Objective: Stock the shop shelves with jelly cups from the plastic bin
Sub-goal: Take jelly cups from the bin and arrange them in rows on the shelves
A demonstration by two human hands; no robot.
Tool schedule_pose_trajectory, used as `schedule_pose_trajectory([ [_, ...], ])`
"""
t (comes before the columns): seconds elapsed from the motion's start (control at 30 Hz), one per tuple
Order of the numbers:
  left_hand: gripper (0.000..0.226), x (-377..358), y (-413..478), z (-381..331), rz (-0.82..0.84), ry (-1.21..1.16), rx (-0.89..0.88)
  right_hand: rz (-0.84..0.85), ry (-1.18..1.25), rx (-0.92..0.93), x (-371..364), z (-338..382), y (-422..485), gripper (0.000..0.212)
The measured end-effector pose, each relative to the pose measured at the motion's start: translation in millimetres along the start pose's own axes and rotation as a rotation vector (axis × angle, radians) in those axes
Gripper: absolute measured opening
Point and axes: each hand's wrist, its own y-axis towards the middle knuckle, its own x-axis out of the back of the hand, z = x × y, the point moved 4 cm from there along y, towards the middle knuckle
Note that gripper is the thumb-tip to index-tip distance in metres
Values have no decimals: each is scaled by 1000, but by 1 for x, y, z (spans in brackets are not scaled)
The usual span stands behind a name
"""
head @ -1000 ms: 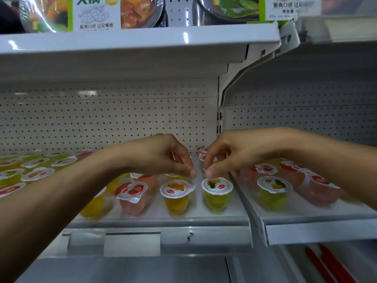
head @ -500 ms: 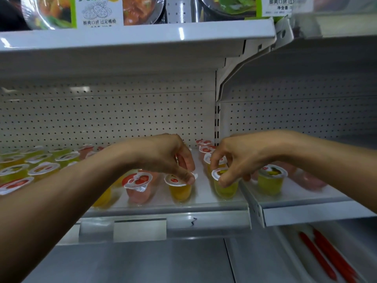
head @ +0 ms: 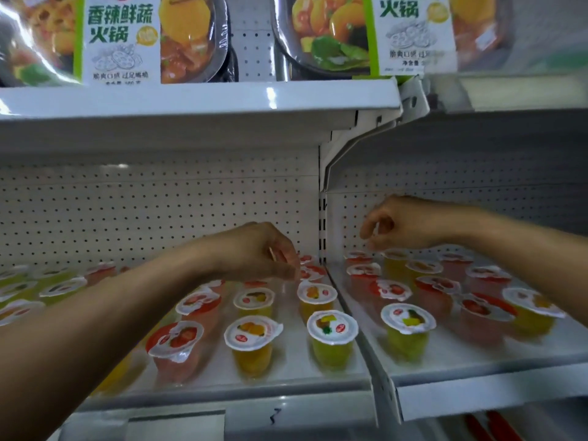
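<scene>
Several jelly cups with white foil lids stand in rows on two white shelves. At the front of the left shelf [head: 286, 375] are a red cup [head: 176, 345], an orange cup [head: 253, 342] and a yellow-green cup [head: 331, 338]. My left hand [head: 264, 253] hovers over the back rows there with loosely curled fingers and nothing visible in it. My right hand [head: 404, 224] hangs above the back cups of the right shelf [head: 477, 356], fingers loosely curled and holding nothing. The plastic bin is out of view.
An upper shelf [head: 191, 97] just overhead carries large hot-pot packs [head: 117, 39]. A white bracket and upright [head: 331, 167] divide the two shelves. Perforated panel forms the back wall. Red items [head: 490, 424] lie on a lower level at bottom right.
Both hands have let go of the front orange and yellow-green cups and lifted toward the back. My right hand has crossed over to the right shelf. The view has moved closer.
</scene>
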Motion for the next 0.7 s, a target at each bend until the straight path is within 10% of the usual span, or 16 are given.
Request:
schedule_pose_trajectory([
  [0.7, 46, -38, 92, 15, 164, 160, 287, 253, -66, -118, -73, -34, 111, 44],
])
